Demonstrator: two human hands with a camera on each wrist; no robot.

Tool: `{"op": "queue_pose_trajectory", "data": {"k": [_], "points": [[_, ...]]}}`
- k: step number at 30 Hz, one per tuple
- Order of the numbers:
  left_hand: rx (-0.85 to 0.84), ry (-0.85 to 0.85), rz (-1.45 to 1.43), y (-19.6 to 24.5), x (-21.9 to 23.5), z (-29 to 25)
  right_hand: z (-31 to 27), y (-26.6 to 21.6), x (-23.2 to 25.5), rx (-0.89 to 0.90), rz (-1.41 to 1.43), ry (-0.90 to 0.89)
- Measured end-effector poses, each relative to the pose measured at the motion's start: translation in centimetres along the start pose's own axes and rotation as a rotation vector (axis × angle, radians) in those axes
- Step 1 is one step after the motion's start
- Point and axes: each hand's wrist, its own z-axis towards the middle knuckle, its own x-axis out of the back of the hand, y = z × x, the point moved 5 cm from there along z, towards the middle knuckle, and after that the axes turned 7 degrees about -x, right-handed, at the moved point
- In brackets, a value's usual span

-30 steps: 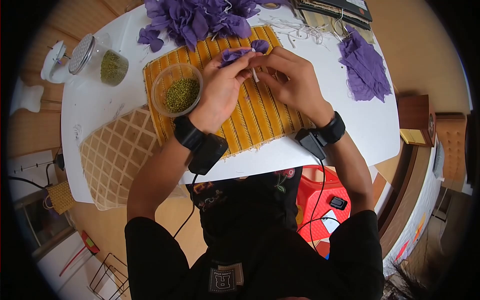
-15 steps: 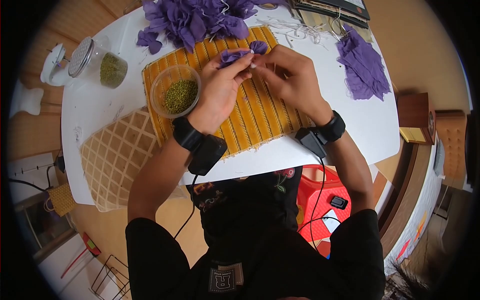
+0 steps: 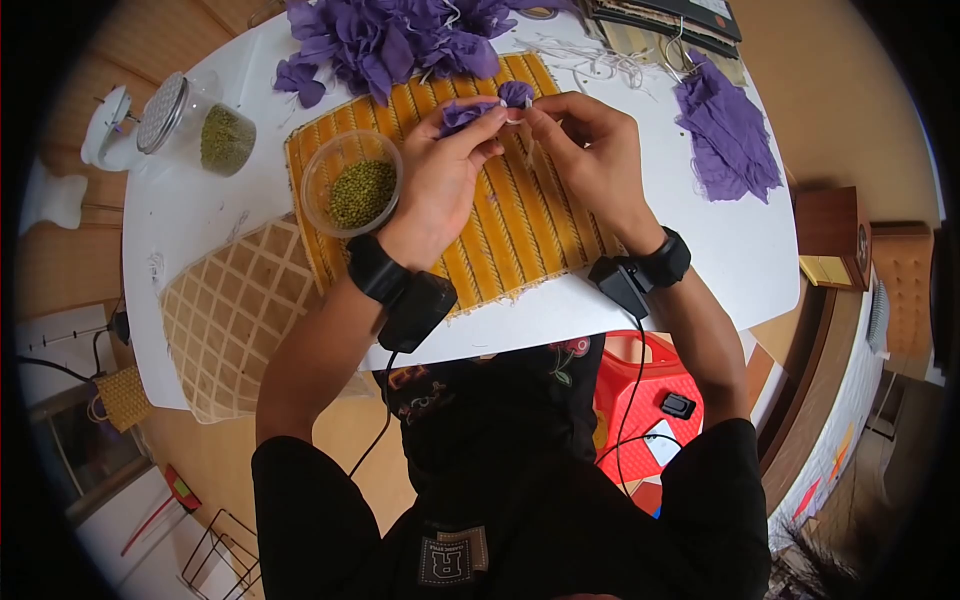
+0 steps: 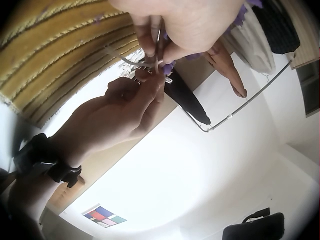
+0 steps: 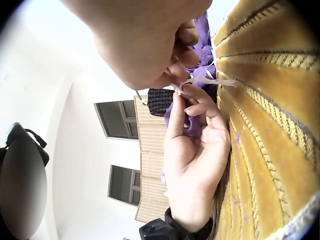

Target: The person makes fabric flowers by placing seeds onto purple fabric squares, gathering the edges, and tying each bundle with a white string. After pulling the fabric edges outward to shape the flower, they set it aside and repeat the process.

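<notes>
Over a yellow striped cloth mat (image 3: 480,240), my left hand (image 3: 440,185) pinches a small purple cloth piece (image 3: 463,116) between thumb and fingers. A rounded purple puff (image 3: 516,94) of it sticks up beyond the fingertips. My right hand (image 3: 600,165) pinches a white string (image 5: 207,80) close beside the left fingertips, at the neck of the puff. One loose end of the string hangs over the mat in the right wrist view. Both hands' fingertips nearly meet in the left wrist view, with the string between them.
A clear plastic bowl (image 3: 307,170) of green beans (image 3: 362,193) stands left of my left hand. Behind lie a heap of purple cloth pieces (image 3: 390,45) and loose white strings (image 3: 590,60). Flat purple cloth (image 3: 730,130) lies right; a lidded jar (image 3: 226,137) lies left.
My right fingertips have drawn slightly right, away from the left fingertips, and the thumb has straightened while pinching the string. My left hand keeps its place on the purple cloth piece.
</notes>
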Motion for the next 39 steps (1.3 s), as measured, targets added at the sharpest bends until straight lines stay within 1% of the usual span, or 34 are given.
{"op": "queue_pose_trajectory", "data": {"k": [7,13,17,20,23,29,31,38,39], "points": [[-0.009,0.005,0.027,0.1,-0.1,-0.2,-0.1,-0.3,0.1,-0.034,-0.01,0.013],[-0.014,0.016,0.027,0.2,-0.2,-0.3,-0.1,-0.1,-0.1,-0.01,-0.027,0.011],[-0.037,0.03,0.023,0.5,-0.5,-0.4,0.0,0.0,-0.2,-0.036,-0.025,-0.002],[-0.042,0.018,0.035,0.3,-0.2,-0.3,0.0,0.0,-0.2,-0.013,-0.011,0.004],[-0.019,-0.002,0.016,0.1,0.2,0.0,0.0,0.3,-0.2,-0.032,-0.002,0.0],[-0.006,0.016,-0.001,0.0,0.1,-0.1,0.0,0.0,-0.3,-0.033,-0.029,-0.019],[-0.006,0.01,0.003,0.1,0.1,-0.1,0.0,0.0,-0.3,-0.099,-0.061,-0.044],[0.008,-0.01,0.025,0.0,0.0,0.0,0.1,0.8,-0.6,-0.159,0.034,-0.07],[0.006,-0.011,0.025,0.0,0.0,-0.1,0.0,0.9,-0.5,-0.154,0.034,-0.04]]}}
